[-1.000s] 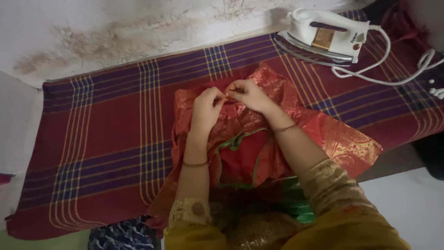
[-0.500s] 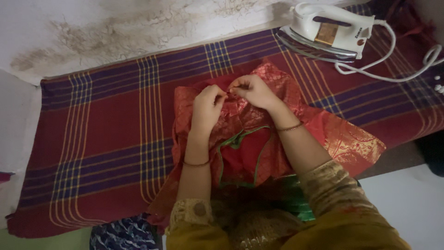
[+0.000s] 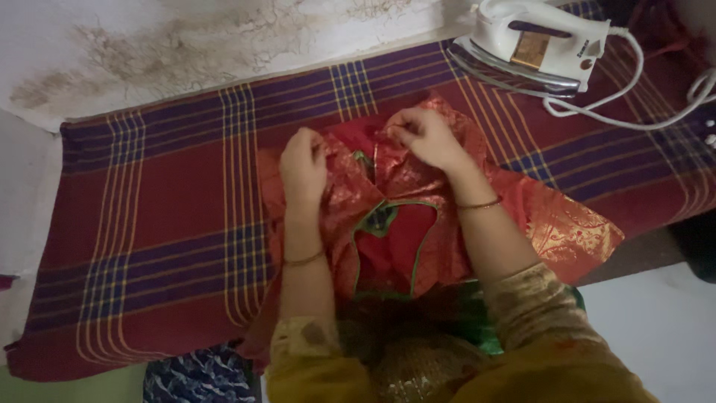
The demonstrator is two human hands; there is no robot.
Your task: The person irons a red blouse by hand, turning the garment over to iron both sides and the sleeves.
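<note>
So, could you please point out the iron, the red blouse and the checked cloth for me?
iron (image 3: 533, 45), head view, on the middle of its white body.
red blouse (image 3: 395, 246), head view, on the plain red panel inside the green-edged neckline.
checked cloth (image 3: 164, 224), head view, on a bare maroon stretch to the left.

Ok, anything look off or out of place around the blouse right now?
Only the wall: a large brownish, flaky stain spreads above the checked cloth. The red blouse lies rumpled under both hands, and the iron rests flat at the far right, cord looped.

Checked maroon cloth (image 3: 149, 224) carries a red blouse (image 3: 388, 224) (spread flat) and white iron (image 3: 533, 45).
</note>
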